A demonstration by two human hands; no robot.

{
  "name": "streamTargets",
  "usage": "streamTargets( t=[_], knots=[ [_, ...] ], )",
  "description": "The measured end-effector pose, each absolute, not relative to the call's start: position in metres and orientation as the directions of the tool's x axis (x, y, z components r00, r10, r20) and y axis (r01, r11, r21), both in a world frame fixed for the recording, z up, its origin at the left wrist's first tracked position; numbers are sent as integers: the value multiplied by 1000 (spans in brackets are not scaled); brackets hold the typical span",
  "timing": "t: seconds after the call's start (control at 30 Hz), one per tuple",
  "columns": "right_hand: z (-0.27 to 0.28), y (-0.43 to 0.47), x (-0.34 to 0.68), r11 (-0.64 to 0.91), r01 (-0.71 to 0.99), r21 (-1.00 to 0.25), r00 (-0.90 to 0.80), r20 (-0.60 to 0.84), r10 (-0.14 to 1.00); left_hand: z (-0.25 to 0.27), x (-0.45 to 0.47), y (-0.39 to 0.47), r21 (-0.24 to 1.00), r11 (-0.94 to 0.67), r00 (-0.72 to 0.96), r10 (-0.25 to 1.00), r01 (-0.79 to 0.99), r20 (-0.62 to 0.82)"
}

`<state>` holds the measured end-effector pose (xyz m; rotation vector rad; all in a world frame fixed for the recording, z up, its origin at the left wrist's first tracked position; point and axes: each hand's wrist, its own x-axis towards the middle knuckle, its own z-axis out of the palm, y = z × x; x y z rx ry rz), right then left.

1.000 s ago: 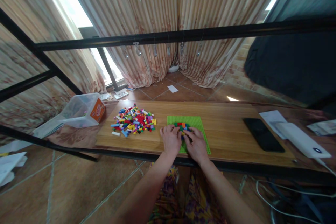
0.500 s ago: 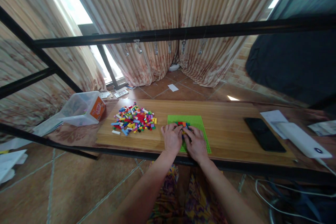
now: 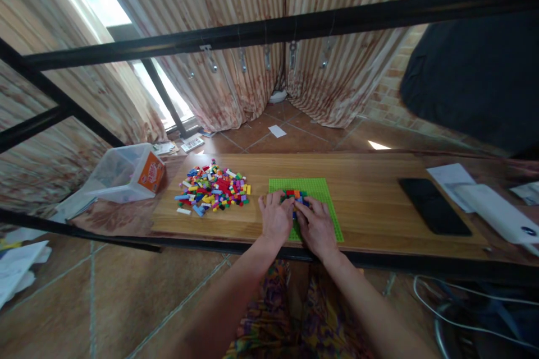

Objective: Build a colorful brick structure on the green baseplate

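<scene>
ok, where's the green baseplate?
In the head view, the green baseplate lies right of centre on the wooden board, partly under the left hand and right hand, between the loose brick pile on its left and the black phone on its right.

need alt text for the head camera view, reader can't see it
A person's left hand and right hand meet over a small cluster of colourful bricks on a green baseplate. On the same wooden board, a heap of loose bricks lies to the left and a flat black device to the right.
</scene>
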<state>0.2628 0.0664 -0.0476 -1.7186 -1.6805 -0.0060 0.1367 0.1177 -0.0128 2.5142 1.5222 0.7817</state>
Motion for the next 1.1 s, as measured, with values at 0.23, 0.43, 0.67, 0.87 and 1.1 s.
streamTargets(
  t=[0.23, 0.43, 0.67, 0.87, 1.1],
  knots=[
    [-46, 67, 262, 119, 863, -492, 159, 487, 859, -8, 138, 119, 336, -478, 384, 870, 811, 311],
    [-46, 68, 263, 120, 842, -526, 179, 482, 858, -17, 124, 104, 423, -465, 358, 881, 778, 309],
    [-46, 70, 268, 40, 680, -732, 363, 384, 849, -33, 87, 103, 605, -495, 293, 865, 623, 406],
    [-43, 74, 275, -30, 597, -802, 428, 287, 857, -40, 69, 119, 658, -545, 368, 838, 520, 403],
    [-33, 93, 271, 60, 723, -688, 322, 412, 852, -40, 72, 117, 633, -568, 392, 822, 525, 413]
  ],
)
